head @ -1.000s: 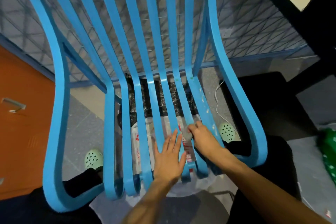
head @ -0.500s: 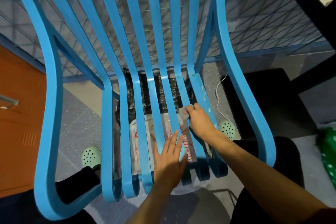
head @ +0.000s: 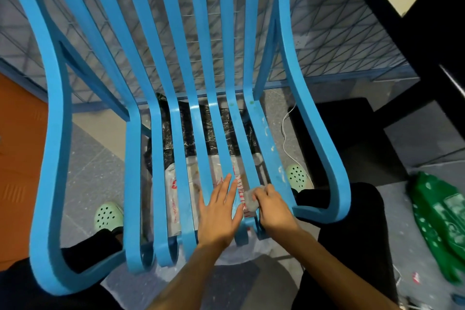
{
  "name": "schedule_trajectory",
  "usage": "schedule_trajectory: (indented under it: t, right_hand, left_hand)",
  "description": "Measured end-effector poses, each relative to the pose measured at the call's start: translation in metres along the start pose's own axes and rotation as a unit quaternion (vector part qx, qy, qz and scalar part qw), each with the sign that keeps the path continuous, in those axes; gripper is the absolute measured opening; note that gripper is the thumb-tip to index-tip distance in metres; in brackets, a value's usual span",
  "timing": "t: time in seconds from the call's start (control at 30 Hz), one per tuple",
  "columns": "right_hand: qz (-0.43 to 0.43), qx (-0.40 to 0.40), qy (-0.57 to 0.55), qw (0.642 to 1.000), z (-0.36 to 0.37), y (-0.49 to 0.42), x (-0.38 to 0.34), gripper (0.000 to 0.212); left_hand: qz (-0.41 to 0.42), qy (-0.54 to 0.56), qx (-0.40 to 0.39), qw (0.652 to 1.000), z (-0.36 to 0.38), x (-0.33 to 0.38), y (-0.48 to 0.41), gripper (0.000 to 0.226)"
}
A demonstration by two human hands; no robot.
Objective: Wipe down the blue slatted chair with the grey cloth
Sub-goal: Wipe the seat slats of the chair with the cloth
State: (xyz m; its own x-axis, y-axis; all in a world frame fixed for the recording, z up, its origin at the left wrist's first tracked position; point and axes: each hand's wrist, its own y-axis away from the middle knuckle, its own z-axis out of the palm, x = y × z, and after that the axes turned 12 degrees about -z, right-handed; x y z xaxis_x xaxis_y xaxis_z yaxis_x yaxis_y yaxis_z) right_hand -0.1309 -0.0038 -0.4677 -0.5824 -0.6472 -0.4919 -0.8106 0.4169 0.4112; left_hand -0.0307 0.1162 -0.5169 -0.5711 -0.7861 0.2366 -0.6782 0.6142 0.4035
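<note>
The blue slatted chair [head: 161, 98] fills the view, its curved slats running from the backrest down to the seat's front edge. My right hand [head: 273, 205] is closed around a small bunched grey cloth [head: 250, 200], pressed on a seat slat right of centre, near the front. My left hand [head: 219, 209] lies flat with fingers spread on the middle seat slats, just left of the cloth. White specks dot the rightmost seat slat [head: 270, 143].
Black and printed plastic bags [head: 216, 138] lie on the floor under the seat. My feet in pale green clogs [head: 109, 214] stand either side. A white cable [head: 286, 138], a green bag [head: 442, 224] and dark furniture [head: 392, 40] are to the right; an orange surface [head: 17, 148] is left.
My right hand slid the cloth up the slat toward the backrest, then back down toward the seat's front edge. My left hand stayed flat on the middle slats.
</note>
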Motion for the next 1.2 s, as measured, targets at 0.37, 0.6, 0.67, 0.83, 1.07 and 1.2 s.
schedule_trajectory:
  t: [0.37, 0.6, 0.67, 0.83, 1.07, 1.2]
  right_hand:
    - [-0.047, 0.056, 0.028, 0.997, -0.013, -0.062, 0.001, 0.037]
    - [-0.054, 0.075, 0.038, 0.995, -0.022, -0.105, 0.002, 0.026]
    - [-0.059, 0.077, 0.045, 0.994, -0.03, -0.12, -0.001, 0.024]
    - [-0.047, 0.066, 0.052, 0.995, -0.054, -0.16, -0.005, 0.034]
    - [-0.003, 0.07, 0.044, 0.997, -0.062, -0.181, -0.006, 0.024]
    - [-0.024, 0.061, 0.04, 0.997, -0.053, -0.141, -0.007, 0.023]
  left_hand:
    - [-0.006, 0.147, -0.011, 0.989, -0.015, -0.007, -0.031, 0.053]
    - [0.045, 0.133, 0.116, 0.983, -0.004, -0.011, -0.042, 0.047]
    - [0.043, 0.133, 0.142, 0.98, 0.005, -0.014, -0.043, 0.045]
    - [0.025, 0.114, 0.109, 0.987, -0.004, -0.009, -0.043, 0.048]
    - [0.015, 0.119, 0.092, 0.988, -0.004, -0.008, -0.043, 0.044]
    - [0.028, 0.125, 0.064, 0.99, -0.004, -0.012, -0.042, 0.049]
